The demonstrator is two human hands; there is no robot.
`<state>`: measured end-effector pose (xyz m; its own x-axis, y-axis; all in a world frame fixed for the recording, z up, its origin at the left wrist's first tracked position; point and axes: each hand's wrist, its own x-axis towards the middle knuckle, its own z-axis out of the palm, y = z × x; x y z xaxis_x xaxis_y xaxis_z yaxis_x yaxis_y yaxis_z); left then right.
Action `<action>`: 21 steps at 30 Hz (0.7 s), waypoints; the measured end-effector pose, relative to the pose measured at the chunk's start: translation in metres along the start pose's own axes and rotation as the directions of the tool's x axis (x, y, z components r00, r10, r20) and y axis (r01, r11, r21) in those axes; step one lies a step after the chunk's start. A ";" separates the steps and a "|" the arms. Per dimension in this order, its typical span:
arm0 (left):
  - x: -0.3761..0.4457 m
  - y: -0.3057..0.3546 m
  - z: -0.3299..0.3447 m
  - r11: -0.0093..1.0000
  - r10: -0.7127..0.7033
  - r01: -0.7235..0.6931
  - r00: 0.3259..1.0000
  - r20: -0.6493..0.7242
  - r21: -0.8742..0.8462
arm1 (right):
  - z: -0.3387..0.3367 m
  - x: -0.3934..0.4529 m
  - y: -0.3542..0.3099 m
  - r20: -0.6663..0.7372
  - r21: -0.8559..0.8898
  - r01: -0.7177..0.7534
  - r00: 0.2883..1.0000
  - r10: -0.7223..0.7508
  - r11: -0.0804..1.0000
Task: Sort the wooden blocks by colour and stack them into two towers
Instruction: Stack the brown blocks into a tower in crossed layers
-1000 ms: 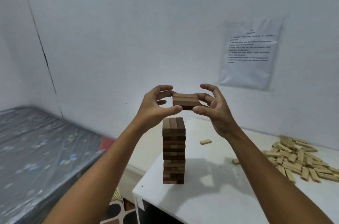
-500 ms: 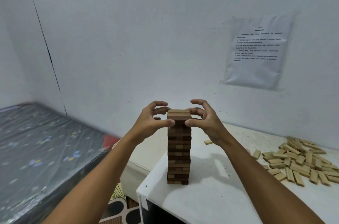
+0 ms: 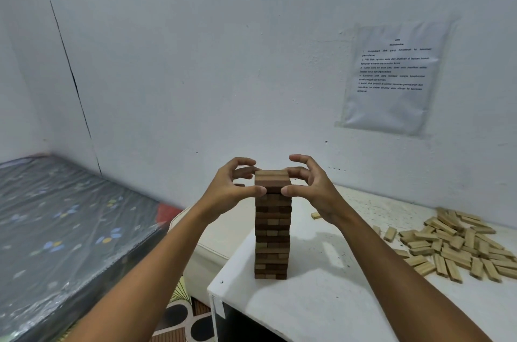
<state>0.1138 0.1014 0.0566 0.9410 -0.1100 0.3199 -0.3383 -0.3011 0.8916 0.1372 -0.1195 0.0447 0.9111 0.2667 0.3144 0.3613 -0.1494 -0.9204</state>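
A tall tower of dark brown blocks [image 3: 272,241] stands near the left front corner of the white table [image 3: 321,302]. Its top layer of dark blocks [image 3: 272,180] lies flat on the tower. My left hand [image 3: 228,190] pinches that layer from the left with thumb and curled fingers. From the right, my right hand [image 3: 312,187] pinches the same layer, its thumb tip on the front face. A pile of light wooden blocks [image 3: 458,246] lies spread on the table at the right.
One stray light block [image 3: 316,215] lies behind my right wrist. A mattress in plastic wrap [image 3: 64,229] fills the left side. A white cushion [image 3: 221,235] sits between mattress and table. A printed sheet [image 3: 394,75] hangs on the wall.
Both hands carried the layer of dark blocks down from above the tower and set it on top. The fingers still pinch it.
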 end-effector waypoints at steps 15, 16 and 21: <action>-0.001 -0.001 0.003 0.999 0.027 -0.027 1.000 0.005 0.032 | 0.000 -0.002 0.001 0.013 -0.017 -0.014 1.000 0.015 1.000; -0.002 -0.001 0.002 0.999 0.025 -0.026 1.000 0.007 0.036 | 0.000 -0.002 0.001 0.014 -0.018 -0.015 1.000 0.015 1.000; -0.002 0.001 0.002 0.998 0.024 -0.025 0.999 0.032 0.056 | -0.002 -0.001 -0.001 0.018 -0.050 0.000 1.000 0.001 0.999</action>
<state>0.1121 0.0994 0.0560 0.9322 -0.1471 0.3307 -0.3617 -0.3505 0.8639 0.1361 -0.1210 0.0457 0.9077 0.2837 0.3091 0.3706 -0.1966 -0.9077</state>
